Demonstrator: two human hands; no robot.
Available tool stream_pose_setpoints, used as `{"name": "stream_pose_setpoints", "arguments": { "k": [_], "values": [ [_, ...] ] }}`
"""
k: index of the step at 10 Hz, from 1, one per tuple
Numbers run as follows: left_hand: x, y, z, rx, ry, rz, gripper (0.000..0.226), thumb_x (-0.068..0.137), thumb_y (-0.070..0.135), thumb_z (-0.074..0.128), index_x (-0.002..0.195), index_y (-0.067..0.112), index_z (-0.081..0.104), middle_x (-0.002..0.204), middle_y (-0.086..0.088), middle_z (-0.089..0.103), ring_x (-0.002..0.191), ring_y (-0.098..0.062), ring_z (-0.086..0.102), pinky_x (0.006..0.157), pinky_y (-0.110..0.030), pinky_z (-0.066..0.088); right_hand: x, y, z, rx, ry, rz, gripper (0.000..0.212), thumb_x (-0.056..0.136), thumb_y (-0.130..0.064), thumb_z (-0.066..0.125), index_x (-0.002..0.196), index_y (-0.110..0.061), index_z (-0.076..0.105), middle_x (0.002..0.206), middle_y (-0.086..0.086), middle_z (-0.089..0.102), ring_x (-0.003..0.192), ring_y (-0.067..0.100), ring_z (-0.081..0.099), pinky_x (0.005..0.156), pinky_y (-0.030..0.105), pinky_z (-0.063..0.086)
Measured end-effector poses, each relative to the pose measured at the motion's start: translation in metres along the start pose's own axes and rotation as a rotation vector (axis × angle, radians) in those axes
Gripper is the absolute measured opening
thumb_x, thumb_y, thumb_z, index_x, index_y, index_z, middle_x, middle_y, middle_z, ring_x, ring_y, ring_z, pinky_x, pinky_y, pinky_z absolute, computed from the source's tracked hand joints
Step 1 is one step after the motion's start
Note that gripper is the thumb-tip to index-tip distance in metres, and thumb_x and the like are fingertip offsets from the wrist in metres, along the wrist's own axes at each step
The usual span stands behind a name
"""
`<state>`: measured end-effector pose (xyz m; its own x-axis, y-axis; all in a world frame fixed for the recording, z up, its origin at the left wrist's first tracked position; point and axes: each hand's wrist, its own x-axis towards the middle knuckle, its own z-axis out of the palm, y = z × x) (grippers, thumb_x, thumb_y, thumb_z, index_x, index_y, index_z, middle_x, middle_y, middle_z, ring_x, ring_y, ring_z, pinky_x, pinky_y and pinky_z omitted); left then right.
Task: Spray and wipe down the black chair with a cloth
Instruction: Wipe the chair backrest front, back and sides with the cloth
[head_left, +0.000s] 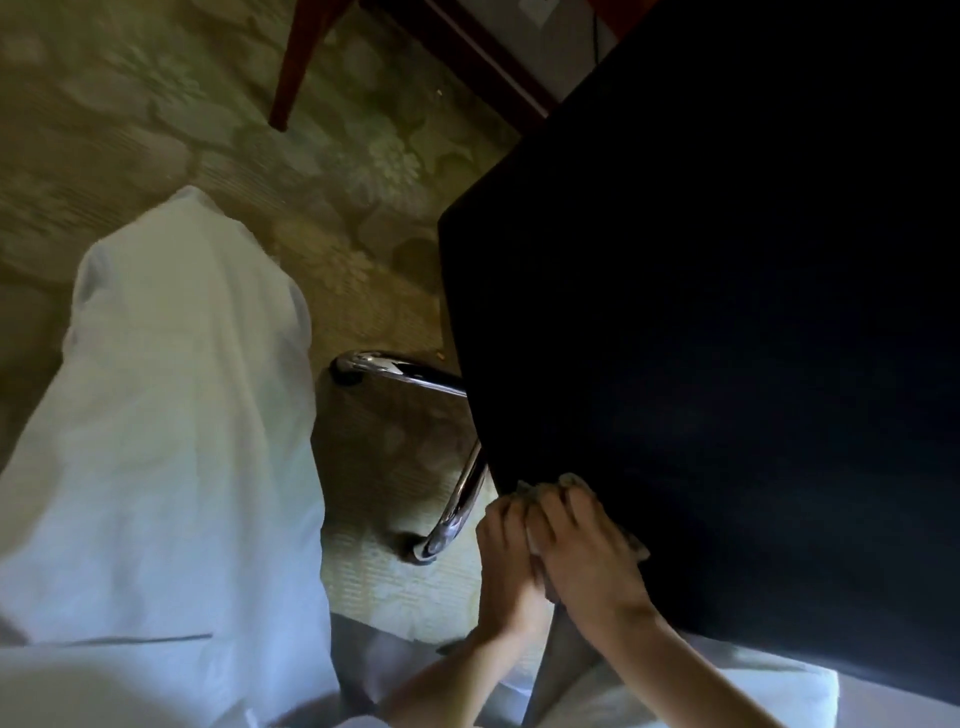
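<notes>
The black chair fills the right half of the view, its dark panel tilted toward me. At its lower left corner a small pale cloth lies bunched against the black surface. My right hand lies on top of the cloth with curled fingers, gripping it against the chair. Right beside it, my left hand curls round the cloth's near part at the chair's edge. Most of the cloth is hidden under the two hands. No spray bottle is in view.
A chrome tube leg of the chair curves down to the patterned carpet just left of the hands. A white trouser leg fills the left side. A dark red wooden furniture leg stands at the top.
</notes>
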<state>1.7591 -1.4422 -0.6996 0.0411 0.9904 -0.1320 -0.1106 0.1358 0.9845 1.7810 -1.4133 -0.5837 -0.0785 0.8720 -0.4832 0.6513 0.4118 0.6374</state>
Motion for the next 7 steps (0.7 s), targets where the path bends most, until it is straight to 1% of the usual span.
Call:
{"name": "stream_pose_setpoints", "arguments": {
  "k": [1,2,3,4,5,6,7],
  "values": [
    [0.04,0.002,-0.014,0.029,0.129,-0.069,0.036,0.088,0.031,0.049,0.121,0.016,0.047,0.12,-0.004,0.047,0.11,-0.02,0.048,0.098,-0.042,0.043,0.042,-0.002,-0.02,0.076,-0.031,-0.055,0.037,0.079,-0.005,0.04,0.115,-0.001,0.04,0.108,0.02,0.05,0.111,0.039,0.042,0.107,0.047,0.033],
    [0.107,-0.002,-0.038,0.154,0.174,0.031,0.043,0.088,0.036,0.043,0.111,0.002,0.056,0.111,-0.009,0.051,0.101,-0.018,0.046,0.092,-0.028,0.039,0.1,0.002,-0.052,0.136,0.071,-0.039,0.054,0.081,-0.008,0.008,0.117,0.001,0.048,0.113,0.021,0.049,0.116,0.04,0.043,0.102,0.046,0.037],
    [0.188,-0.001,-0.063,0.284,0.171,0.096,0.035,0.086,0.019,0.053,0.113,-0.002,0.055,0.112,-0.018,0.052,0.1,-0.022,0.044,0.092,-0.033,0.039,0.16,0.016,-0.085,0.03,0.226,0.022,0.036,0.086,-0.015,0.031,0.112,-0.013,0.056,0.109,0.009,0.055,0.107,0.029,0.05,0.095,0.035,0.042],
    [0.248,0.022,-0.078,0.19,0.132,0.049,0.048,0.085,-0.006,0.06,0.13,-0.004,0.044,0.13,-0.025,0.046,0.116,-0.032,0.043,0.098,-0.034,0.035,0.212,0.037,-0.117,0.013,0.225,0.089,0.026,0.092,-0.015,0.045,0.115,-0.014,0.058,0.118,0.009,0.053,0.113,0.029,0.046,0.093,0.033,0.039],
    [0.272,0.032,-0.083,0.173,0.167,0.027,0.054,0.085,-0.008,0.058,0.136,-0.002,0.04,0.137,-0.024,0.043,0.123,-0.035,0.044,0.096,-0.028,0.034,0.236,0.046,-0.139,0.006,0.119,0.136,0.024,0.094,-0.016,0.05,0.117,-0.014,0.056,0.123,0.011,0.049,0.118,0.033,0.04,0.093,0.035,0.037],
    [0.26,0.027,-0.077,0.172,0.189,0.055,0.05,0.086,-0.008,0.059,0.133,-0.002,0.043,0.132,-0.024,0.044,0.12,-0.027,0.042,0.1,-0.031,0.033,0.227,0.045,-0.126,-0.004,0.209,0.041,0.022,0.094,-0.016,0.048,0.113,-0.013,0.058,0.118,0.011,0.051,0.114,0.032,0.043,0.089,0.034,0.037],
    [0.233,0.019,-0.073,0.157,0.237,0.214,0.022,0.087,-0.007,0.059,0.108,-0.001,0.053,0.103,-0.017,0.05,0.091,-0.001,0.04,0.083,-0.019,0.038,0.197,0.043,-0.111,0.047,0.307,0.036,0.022,0.094,-0.017,0.048,0.113,-0.013,0.058,0.114,0.008,0.053,0.112,0.029,0.047,0.089,0.032,0.039]
  ]
}}
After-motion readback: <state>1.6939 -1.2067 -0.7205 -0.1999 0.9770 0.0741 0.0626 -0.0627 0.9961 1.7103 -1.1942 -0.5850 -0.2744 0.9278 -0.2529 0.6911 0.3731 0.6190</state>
